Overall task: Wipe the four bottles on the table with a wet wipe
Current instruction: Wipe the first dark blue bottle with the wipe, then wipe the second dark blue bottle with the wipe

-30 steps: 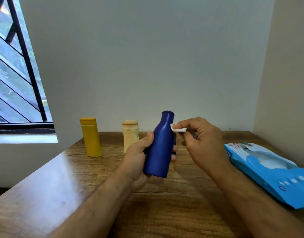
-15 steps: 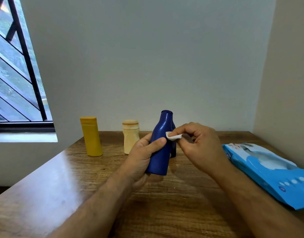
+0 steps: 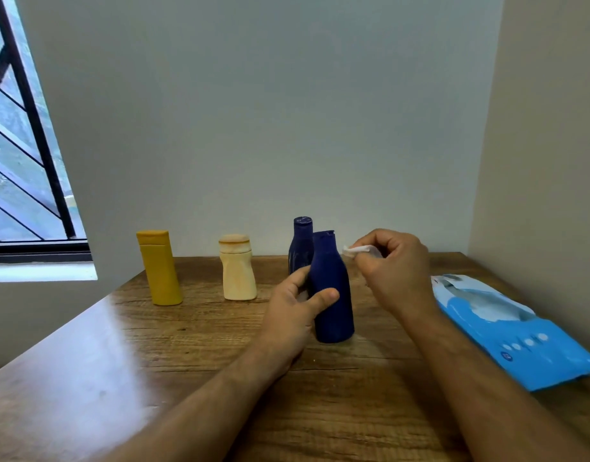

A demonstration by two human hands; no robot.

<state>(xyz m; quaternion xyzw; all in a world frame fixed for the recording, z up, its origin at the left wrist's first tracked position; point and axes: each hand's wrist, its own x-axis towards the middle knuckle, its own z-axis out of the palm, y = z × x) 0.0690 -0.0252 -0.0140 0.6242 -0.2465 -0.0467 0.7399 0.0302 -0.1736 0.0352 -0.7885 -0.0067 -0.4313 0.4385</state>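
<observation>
my left hand (image 3: pixel 295 308) grips the near blue bottle (image 3: pixel 332 295) standing on the table (image 3: pixel 187 345), my right hand (image 3: pixel 392 265) pinches the wet wipe (image 3: pixel 355 249) just beside its neck, so i judge wiping unfinished, three bottles maybe left.

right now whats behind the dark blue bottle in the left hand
A second dark blue plastic bottle stands on the wooden table just behind the front dark blue bottle that the left hand grips. Its lower right side is covered.
</observation>
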